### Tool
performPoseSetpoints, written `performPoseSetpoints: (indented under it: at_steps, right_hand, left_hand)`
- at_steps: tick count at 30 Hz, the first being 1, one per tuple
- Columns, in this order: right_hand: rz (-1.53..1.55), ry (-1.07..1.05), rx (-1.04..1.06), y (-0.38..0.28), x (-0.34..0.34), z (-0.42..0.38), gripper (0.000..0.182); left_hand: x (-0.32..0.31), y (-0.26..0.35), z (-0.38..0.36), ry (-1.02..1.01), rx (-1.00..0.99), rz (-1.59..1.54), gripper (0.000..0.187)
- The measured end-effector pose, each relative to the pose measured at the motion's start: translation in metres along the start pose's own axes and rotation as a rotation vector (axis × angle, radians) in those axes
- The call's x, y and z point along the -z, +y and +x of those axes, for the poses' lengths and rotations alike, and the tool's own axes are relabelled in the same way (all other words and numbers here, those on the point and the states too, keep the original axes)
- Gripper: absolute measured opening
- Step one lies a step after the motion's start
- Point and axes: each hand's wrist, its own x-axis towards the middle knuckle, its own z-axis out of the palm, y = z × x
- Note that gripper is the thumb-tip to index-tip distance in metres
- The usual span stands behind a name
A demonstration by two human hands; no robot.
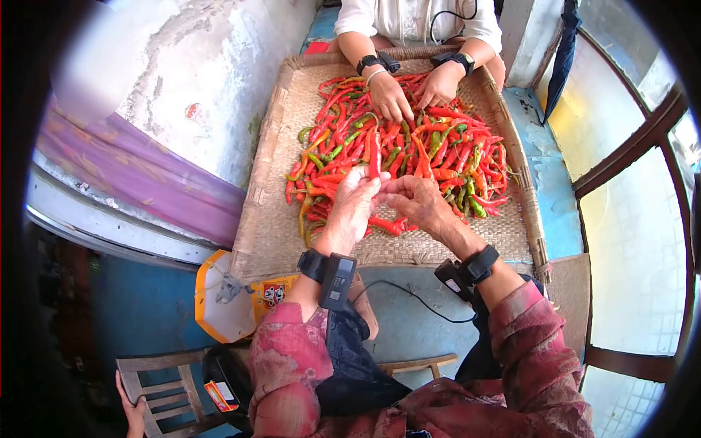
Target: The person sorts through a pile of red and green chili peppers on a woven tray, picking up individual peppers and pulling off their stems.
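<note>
My left hand [352,207] is closed around a red chili pepper [375,155], which points up and away from me. Close beside it, my right hand [418,206] has its thumb and fingers pinched together near the lower end of that pepper. Whatever lies between those right fingertips is too small to make out. Beneath both hands spreads a heap of chili peppers [478,164], mostly red, with some green and orange ones. The heap rests in a large woven tray [266,208] with a raised rim.
Across the tray, another person's two hands [391,95] [440,84] reach into the peppers. A white and orange container [223,306] and a wooden chair [164,394] stand at lower left. A wall [197,87] borders the left, windows [631,248] the right. A dark umbrella [562,62] hangs there.
</note>
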Motion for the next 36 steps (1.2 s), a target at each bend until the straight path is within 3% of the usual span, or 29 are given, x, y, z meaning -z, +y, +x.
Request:
performPoseSetpoints:
  at_steps: [5,9,12,15,17,18,21,24,27,29,32,34,35,36]
  right_hand:
    - [0.084,0.069,0.102,0.021,-0.003,0.009,0.027]
    - [-0.025,0.206,0.138,0.013,0.003,0.007,0.028]
    - [-0.275,0.321,0.163,0.004,0.009,0.005,0.026]
    - [-0.057,0.351,0.082,-0.008,0.013,-0.001,0.023]
    - [0.056,0.433,0.185,-0.01,0.018,0.002,0.02]
    - [0.168,0.431,0.185,-0.004,0.02,0.008,0.022]
    - [0.106,0.468,0.232,0.004,0.024,0.012,0.025]
    - [0.234,0.386,0.091,-0.006,0.018,0.007,0.024]
    - [0.253,0.307,0.023,-0.005,0.034,0.008,0.023]
    - [-0.329,0.553,0.288,0.005,0.048,0.011,0.024]
    - [-0.607,0.718,0.44,0.004,0.054,0.005,0.031]
    - [-0.723,0.692,0.511,0.009,0.051,0.003,0.033]
    - [-0.69,0.609,0.391,0.014,0.045,0.009,0.029]
    - [-0.72,0.544,0.393,0.014,0.041,0.009,0.026]
  left_hand:
    - [0.0,-0.01,0.007,-0.149,0.038,-0.003,0.021]
    - [-0.011,-0.012,0.005,-0.086,-0.035,0.104,0.017]
    - [-0.015,-0.014,0.001,-0.159,-0.046,0.222,0.016]
    - [-0.015,-0.012,0.002,-0.236,-0.098,0.333,0.02]
    - [-0.012,-0.007,0.002,-0.121,-0.276,0.497,0.02]
    - [-0.012,0.001,-0.001,-0.064,-0.289,0.448,0.022]
    - [-0.024,0.035,-0.019,0.029,-0.383,0.295,0.016]
    - [-0.033,0.054,-0.034,0.108,-0.495,0.35,0.02]
    - [-0.051,0.062,-0.06,0.189,-0.474,0.349,0.025]
    - [-0.055,0.061,-0.077,0.154,-0.545,0.298,0.02]
    - [-0.061,0.069,-0.114,0.201,-0.672,0.124,0.008]
    - [-0.069,0.086,-0.151,0.19,-0.879,0.0,0.019]
    - [-0.066,0.089,-0.181,0.074,-0.909,-0.203,0.026]
    - [-0.019,0.066,-0.21,-0.104,-1.272,-0.23,0.047]
